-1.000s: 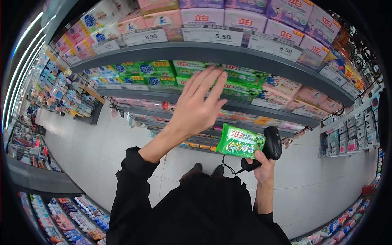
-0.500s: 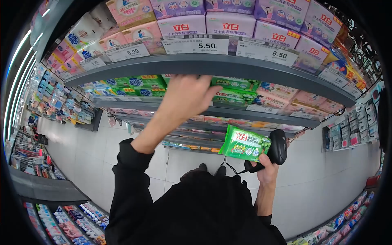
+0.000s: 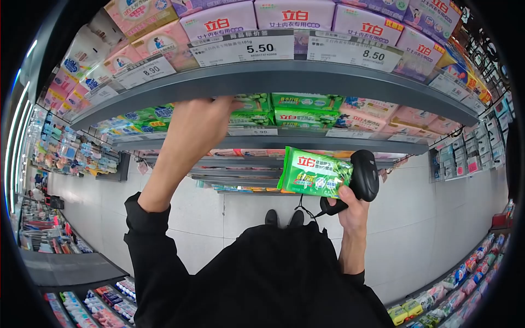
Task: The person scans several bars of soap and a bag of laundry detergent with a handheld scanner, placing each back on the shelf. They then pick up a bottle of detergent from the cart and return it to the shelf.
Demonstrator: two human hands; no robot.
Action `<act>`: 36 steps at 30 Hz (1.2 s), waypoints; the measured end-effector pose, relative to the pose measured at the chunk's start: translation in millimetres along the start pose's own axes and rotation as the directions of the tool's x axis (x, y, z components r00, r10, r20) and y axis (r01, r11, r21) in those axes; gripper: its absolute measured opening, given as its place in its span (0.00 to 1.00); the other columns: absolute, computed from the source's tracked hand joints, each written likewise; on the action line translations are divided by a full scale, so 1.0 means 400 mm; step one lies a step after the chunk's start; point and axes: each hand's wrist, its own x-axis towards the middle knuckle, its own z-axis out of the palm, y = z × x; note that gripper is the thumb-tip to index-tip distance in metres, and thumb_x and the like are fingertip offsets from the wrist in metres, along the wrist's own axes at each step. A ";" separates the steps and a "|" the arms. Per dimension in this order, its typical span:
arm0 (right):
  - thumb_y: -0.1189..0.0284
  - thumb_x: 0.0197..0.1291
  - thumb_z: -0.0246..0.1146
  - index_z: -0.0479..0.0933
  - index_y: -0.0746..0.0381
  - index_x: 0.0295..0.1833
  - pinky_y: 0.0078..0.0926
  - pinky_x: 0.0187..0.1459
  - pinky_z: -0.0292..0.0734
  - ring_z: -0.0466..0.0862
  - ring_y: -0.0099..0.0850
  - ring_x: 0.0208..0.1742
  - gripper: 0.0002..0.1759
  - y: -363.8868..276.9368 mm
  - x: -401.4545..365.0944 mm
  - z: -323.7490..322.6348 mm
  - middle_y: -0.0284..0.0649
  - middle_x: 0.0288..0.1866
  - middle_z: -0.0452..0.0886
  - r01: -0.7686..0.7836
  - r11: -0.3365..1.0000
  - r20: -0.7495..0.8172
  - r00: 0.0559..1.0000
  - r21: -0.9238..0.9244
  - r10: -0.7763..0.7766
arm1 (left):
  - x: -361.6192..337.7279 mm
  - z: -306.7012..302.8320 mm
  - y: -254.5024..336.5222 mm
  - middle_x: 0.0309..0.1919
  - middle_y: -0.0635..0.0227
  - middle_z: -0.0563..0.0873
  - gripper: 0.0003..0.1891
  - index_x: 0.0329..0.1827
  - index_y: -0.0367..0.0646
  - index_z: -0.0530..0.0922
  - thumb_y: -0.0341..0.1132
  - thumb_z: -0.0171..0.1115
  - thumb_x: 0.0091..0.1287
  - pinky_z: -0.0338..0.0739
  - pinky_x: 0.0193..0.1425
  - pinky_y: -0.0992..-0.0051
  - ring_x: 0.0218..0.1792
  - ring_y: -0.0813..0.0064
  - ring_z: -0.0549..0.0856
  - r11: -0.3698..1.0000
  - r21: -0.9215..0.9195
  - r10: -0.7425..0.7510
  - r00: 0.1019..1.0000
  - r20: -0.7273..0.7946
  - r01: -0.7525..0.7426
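Grasping green pack (image 3: 314, 174) and black scanner (image 3: 365, 175) together in right hand (image 3: 353, 210). Reaching with left hand (image 3: 198, 124) under shelf edge (image 3: 268, 79), with shelved packets (image 3: 306, 117) just to its right; cannot tell whether gripping.

the left hand (image 3: 199, 120), partly hidden, reaches under the upper shelf (image 3: 273, 79) beside green packs (image 3: 306, 117). the right hand (image 3: 353, 211) grips a green packet (image 3: 314, 174) together with a black scanner (image 3: 365, 175). price tags (image 3: 246, 50) line the shelf's edge, before purple packs (image 3: 295, 15). dark shoes (image 3: 272, 217) stand on the pale floor (image 3: 404, 235).
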 end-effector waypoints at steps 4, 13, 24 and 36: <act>0.80 0.57 0.69 0.74 0.67 0.60 0.23 0.29 0.78 0.81 0.26 0.31 0.24 0.007 0.001 0.015 0.40 0.41 0.82 -0.001 1.000 -0.007 1.000 -0.028 0.000 | -0.005 -0.002 -0.021 0.37 0.53 0.86 0.14 0.51 0.40 0.81 0.28 0.68 0.61 0.75 0.44 0.54 0.40 0.45 0.83 0.999 -0.024 0.043 0.999 -0.012 -0.043; 0.76 0.60 0.66 0.69 0.67 0.64 0.26 0.29 0.73 0.77 0.28 0.29 0.27 0.028 -0.012 0.004 0.41 0.42 0.79 -0.002 0.989 0.020 1.000 -0.150 0.005 | -0.006 0.011 -0.028 0.34 0.55 0.86 0.13 0.46 0.41 0.83 0.24 0.64 0.57 0.75 0.42 0.55 0.38 0.49 0.84 0.997 -0.011 0.076 0.996 -0.047 -0.076; 0.78 0.57 0.71 0.74 0.67 0.59 0.23 0.30 0.80 0.82 0.27 0.32 0.24 0.039 -0.027 0.028 0.40 0.42 0.82 0.004 0.998 -0.007 1.000 -0.069 -0.005 | 0.036 -0.004 -0.065 0.36 0.61 0.88 0.19 0.46 0.43 0.86 0.48 0.71 0.61 0.80 0.42 0.63 0.37 0.56 0.86 0.984 0.012 0.180 0.981 -0.075 -0.180; 0.77 0.57 0.71 0.76 0.68 0.58 0.23 0.30 0.80 0.82 0.27 0.33 0.23 0.052 -0.057 0.000 0.42 0.43 0.83 0.011 0.990 -0.090 0.996 -0.140 -0.024 | 0.062 0.018 -0.074 0.41 0.58 0.89 0.26 0.53 0.43 0.85 0.56 0.69 0.64 0.80 0.45 0.65 0.39 0.56 0.87 0.994 -0.092 0.071 0.980 0.186 -0.055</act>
